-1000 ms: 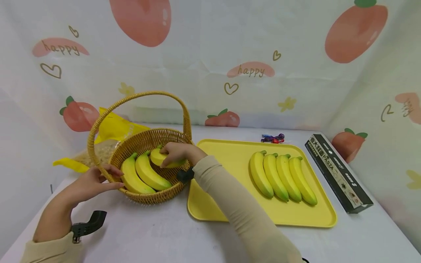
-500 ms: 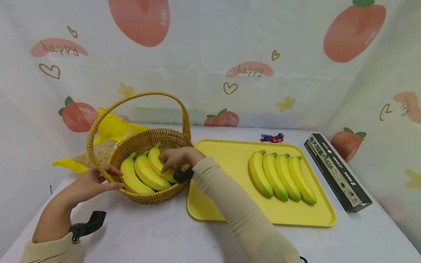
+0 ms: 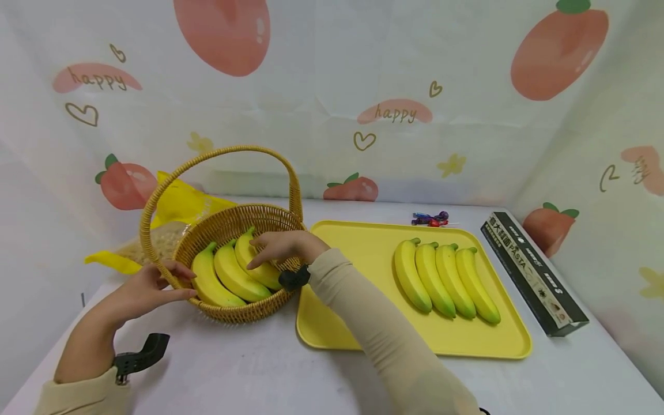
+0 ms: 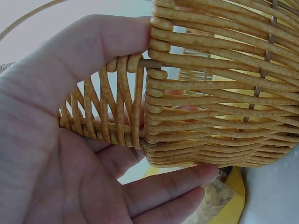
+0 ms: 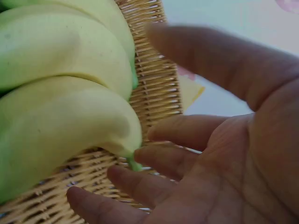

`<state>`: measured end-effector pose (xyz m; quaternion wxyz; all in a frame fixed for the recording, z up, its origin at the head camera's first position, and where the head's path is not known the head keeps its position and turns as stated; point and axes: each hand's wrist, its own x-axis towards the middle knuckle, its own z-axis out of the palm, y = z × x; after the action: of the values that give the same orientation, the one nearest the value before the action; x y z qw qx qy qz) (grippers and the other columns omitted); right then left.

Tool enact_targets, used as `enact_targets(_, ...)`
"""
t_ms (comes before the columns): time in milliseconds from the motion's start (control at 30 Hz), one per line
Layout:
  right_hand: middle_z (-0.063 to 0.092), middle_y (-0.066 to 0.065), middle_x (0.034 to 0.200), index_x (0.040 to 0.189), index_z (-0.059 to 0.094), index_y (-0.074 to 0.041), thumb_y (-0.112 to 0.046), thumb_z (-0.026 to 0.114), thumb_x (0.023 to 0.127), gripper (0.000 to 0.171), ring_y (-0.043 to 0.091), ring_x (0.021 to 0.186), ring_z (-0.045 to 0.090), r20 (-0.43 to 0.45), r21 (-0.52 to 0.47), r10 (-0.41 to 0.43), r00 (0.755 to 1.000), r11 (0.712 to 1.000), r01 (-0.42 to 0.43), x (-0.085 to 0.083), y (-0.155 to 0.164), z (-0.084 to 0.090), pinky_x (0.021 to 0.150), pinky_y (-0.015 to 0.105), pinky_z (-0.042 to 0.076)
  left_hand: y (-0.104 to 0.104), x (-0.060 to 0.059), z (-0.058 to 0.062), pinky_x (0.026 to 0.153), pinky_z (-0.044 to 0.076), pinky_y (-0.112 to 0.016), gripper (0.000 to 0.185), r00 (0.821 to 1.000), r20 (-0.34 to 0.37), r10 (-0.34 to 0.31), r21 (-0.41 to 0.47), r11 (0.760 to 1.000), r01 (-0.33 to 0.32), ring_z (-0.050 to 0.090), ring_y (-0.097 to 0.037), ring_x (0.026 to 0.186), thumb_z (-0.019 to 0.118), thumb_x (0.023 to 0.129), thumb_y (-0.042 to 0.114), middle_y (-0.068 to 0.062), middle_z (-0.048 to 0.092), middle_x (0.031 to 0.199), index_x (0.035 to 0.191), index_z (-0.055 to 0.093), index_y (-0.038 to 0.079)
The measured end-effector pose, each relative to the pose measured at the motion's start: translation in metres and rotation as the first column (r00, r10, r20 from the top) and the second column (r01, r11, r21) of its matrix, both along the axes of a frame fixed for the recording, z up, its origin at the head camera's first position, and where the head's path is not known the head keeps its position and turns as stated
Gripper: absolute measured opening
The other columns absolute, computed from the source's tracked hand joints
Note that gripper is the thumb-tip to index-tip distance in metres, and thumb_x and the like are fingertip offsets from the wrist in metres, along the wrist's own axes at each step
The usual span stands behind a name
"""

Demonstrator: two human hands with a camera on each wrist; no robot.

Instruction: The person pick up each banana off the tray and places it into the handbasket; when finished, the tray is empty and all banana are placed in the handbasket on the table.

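Apparently you're settling bananas (image 3: 240,276) in the basket (image 3: 240,313), left hand (image 3: 141,293) gripping it, right hand (image 3: 280,245) spread and empty; next you're probably needing to withdraw

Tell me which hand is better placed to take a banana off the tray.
Probably the right hand: it grips nothing and is nearer the bananas on the yellow tray. The left hand holds the wicker basket on the side away from the tray.

Beige long sleeves (image 3: 384,325), black wrist mounts (image 3: 137,361)
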<state>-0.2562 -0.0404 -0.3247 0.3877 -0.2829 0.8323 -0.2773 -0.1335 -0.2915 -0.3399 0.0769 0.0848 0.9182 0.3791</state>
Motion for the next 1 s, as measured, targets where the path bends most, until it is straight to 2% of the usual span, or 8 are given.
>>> enact_targets(167, 0.024, -0.002, 0.155, 0.148, 0.025, -0.015, -0.036, 0.059, 0.09, 0.071, 0.015, 0.141, 0.023, -0.101, -0.031, 0.054, 0.993, 0.998, -0.057, 0.003, 0.009, 0.01, 0.109, 0.03, 0.034, -0.001, -0.001, 0.001, 0.092, 0.04, -0.06, 0.039, 1.0, 0.002, 0.003, -0.001, 1.0, -0.003, 0.048, 0.003, 0.091, 0.07, 0.083, 0.03, -0.013, 0.062, 0.104, 0.108, 0.06, 0.002)
enact_targets(300, 0.023, -0.001, 0.155, 0.148, 0.024, -0.013, -0.037, 0.058, 0.09, 0.072, 0.014, 0.143, 0.019, -0.151, -0.082, 0.092, 0.984, 0.991, -0.105, 0.007, 0.021, 0.014, 0.114, 0.03, 0.027, 0.0, -0.001, 0.0, 0.093, 0.04, -0.059, 0.039, 1.0, 0.002, 0.005, -0.002, 1.0, -0.005, 0.049, 0.001, 0.092, 0.07, 0.083, 0.031, -0.013, 0.062, 0.105, 0.108, 0.061, 0.002)
enact_targets(433, 0.023, -0.001, 0.155, 0.148, 0.024, -0.013, -0.037, 0.058, 0.091, 0.071, 0.011, 0.143, 0.018, -0.201, -0.135, 0.11, 0.973, 0.981, -0.139, 0.015, 0.036, 0.019, 0.115, 0.03, 0.024, -0.001, -0.001, 0.0, 0.093, 0.04, -0.06, 0.039, 1.0, 0.001, 0.003, -0.005, 1.0, -0.003, 0.048, 0.003, 0.091, 0.07, 0.083, 0.031, -0.012, 0.062, 0.105, 0.107, 0.06, 0.002)
enact_targets(567, 0.019, -0.003, 0.156, 0.148, 0.024, -0.018, -0.037, 0.059, 0.09, 0.071, 0.01, 0.143, 0.015, -0.231, -0.15, 0.095, 0.968, 0.98, -0.132, 0.025, 0.055, 0.026, 0.115, 0.031, 0.023, -0.001, -0.001, -0.001, 0.094, 0.039, -0.061, 0.038, 1.0, -0.009, -0.001, -0.004, 1.0, 0.001, 0.049, 0.001, 0.092, 0.07, 0.082, 0.03, -0.012, 0.062, 0.104, 0.107, 0.061, 0.002)
enact_targets(700, 0.015, -0.004, 0.157, 0.149, 0.021, -0.017, -0.035, 0.061, 0.089, 0.074, 0.011, 0.143, 0.014, -0.236, -0.17, 0.079, 0.969, 0.978, -0.121, 0.032, 0.075, 0.028, 0.116, 0.035, 0.022, -0.001, 0.0, -0.002, 0.094, 0.039, -0.061, 0.037, 1.0, -0.015, -0.002, 0.001, 1.0, 0.002, 0.05, -0.003, 0.093, 0.07, 0.082, 0.028, -0.011, 0.062, 0.103, 0.106, 0.061, 0.001)
enact_targets(1000, 0.013, 0.002, 0.158, 0.15, 0.016, -0.012, -0.031, 0.063, 0.088, 0.08, 0.017, 0.145, 0.01, -0.272, -0.2, 0.023, 0.962, 0.977, -0.08, 0.041, 0.127, 0.018, 0.116, 0.042, 0.022, 0.0, -0.001, -0.002, 0.092, 0.04, -0.06, 0.037, 1.0, -0.003, -0.006, 0.008, 1.0, 0.006, 0.049, 0.001, 0.092, 0.07, 0.083, 0.025, -0.012, 0.063, 0.104, 0.108, 0.06, 0.0)
